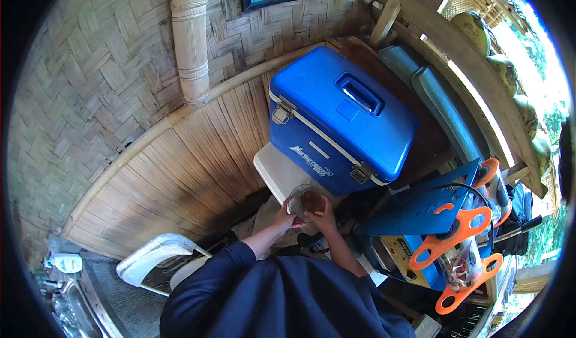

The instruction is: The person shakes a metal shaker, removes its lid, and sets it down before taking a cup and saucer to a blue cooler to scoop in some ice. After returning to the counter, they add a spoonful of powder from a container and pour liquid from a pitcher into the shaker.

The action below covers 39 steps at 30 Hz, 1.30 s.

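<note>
Clear plastic cup (309,199) between left hand (284,219) and right hand (324,220).

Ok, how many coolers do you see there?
2. The blue cooler sits shut against the woven wall, on top of a white cooler whose corner sticks out below it, just above both hands holding a clear cup. Others may be hidden.

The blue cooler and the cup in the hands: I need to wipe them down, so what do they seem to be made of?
The blue cooler looks like hard moulded plastic, glossy, with metal-looking latches. The cup, held by the left hand and right hand, seems clear plastic or glass: brown contents show through. Which one cannot be told.
</note>
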Motion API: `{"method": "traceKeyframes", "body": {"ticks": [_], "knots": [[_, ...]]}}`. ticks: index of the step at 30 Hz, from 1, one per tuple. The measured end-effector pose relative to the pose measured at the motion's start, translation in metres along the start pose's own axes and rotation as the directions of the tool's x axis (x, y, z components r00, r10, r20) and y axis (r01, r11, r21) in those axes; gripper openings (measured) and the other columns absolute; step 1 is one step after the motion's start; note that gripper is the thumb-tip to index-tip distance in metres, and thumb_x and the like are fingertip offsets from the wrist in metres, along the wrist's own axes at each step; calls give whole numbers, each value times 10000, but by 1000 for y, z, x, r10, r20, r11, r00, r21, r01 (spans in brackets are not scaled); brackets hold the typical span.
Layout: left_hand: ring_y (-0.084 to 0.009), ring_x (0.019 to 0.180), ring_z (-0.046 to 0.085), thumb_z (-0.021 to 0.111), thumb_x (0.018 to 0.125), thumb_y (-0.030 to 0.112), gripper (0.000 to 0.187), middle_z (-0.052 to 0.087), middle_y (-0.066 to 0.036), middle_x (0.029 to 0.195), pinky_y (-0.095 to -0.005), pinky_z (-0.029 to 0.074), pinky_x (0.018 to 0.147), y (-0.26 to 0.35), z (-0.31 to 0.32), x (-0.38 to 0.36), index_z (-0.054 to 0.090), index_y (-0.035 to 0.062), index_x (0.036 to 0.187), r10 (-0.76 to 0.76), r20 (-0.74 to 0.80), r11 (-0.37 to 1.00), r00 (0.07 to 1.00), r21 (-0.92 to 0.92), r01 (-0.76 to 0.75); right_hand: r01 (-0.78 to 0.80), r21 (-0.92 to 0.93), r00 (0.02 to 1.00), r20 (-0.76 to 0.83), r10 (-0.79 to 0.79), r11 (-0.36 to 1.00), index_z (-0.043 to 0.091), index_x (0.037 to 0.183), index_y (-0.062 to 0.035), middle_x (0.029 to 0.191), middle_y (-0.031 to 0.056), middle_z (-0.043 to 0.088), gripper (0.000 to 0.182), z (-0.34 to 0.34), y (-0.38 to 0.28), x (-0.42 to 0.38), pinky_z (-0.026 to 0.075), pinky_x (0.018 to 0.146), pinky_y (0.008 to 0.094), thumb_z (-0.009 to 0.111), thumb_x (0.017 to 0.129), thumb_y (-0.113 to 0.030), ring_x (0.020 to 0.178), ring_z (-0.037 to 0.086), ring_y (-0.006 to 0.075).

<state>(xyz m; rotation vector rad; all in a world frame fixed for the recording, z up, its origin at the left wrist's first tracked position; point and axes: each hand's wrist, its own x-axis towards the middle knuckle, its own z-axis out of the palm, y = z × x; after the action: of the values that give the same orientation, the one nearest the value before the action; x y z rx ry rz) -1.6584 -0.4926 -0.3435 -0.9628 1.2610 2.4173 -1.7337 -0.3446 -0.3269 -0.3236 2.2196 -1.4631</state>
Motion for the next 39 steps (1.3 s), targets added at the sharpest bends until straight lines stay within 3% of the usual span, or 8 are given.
{"method": "traceKeyframes", "body": {"ticks": [2,6,8,11,14,20,29,39], "knots": [[-330,739,661,293,915,-88,686,454,-289,1178,-406,597,679,0,-8,-6,109,367,1394,-20,15,999,1000,-38,21,117,-6,993,-17,-117,993,260,1372,-47,1368,168,348,946,6,1,-4,509,824,346,826,643,-254,1104,520,259],[-361,792,654,328,897,-78,704,469,-253,1184,-433,583,699,0,-20,-24,98,350,1407,-12,-45,1000,999,5,12,44,-7,999,-3,-44,999,288,1355,-45,1324,160,413,921,20,-10,-18,510,807,333,829,637,-249,1075,540,262],[-375,800,651,324,892,-79,708,437,-248,1233,-440,581,704,1,-28,-37,90,338,1415,16,-70,1000,997,-1,-16,132,-67,989,-62,-137,989,339,1315,-34,1284,168,456,889,29,-18,-26,502,797,344,836,620,-279,1051,552,278],[-373,786,657,323,887,-98,745,571,-230,1037,-407,582,670,15,-46,-61,76,370,1412,25,59,999,998,-46,-22,192,-202,970,-113,-218,960,392,1269,-28,1220,175,495,866,38,-37,-42,456,858,391,839,594,-336,1056,530,308],[-346,777,666,346,897,-75,736,575,-218,1051,-380,576,632,41,-51,-97,68,354,1427,43,97,996,994,80,-50,234,-438,927,-169,-335,868,414,1253,-27,1196,169,495,880,46,-68,-66,384,932,424,837,568,-385,1095,475,325],[-311,766,679,370,911,-34,703,503,-217,1214,-313,565,594,83,-48,-155,30,260,1453,-1,238,958,971,278,-68,337,-451,810,-310,-499,826,419,1248,-38,1188,139,494,914,58,-105,-103,344,966,447,827,545,-455,1126,419,345],[-309,756,680,390,932,0,680,632,-227,931,-307,564,571,91,-19,-186,30,248,1453,-83,479,904,874,406,-136,302,-222,824,-429,-371,927,421,1253,-48,1245,148,494,864,29,-137,-181,396,979,397,861,566,-332,1178,476,301],[-312,789,676,385,943,32,671,644,-250,881,-331,564,651,107,20,-217,1,228,1458,-315,668,804,674,565,-184,213,-311,706,-606,-366,926,383,1264,-34,1182,154,538,951,19,-127,-248,453,912,403,870,532,-394,1097,546,300]]}}
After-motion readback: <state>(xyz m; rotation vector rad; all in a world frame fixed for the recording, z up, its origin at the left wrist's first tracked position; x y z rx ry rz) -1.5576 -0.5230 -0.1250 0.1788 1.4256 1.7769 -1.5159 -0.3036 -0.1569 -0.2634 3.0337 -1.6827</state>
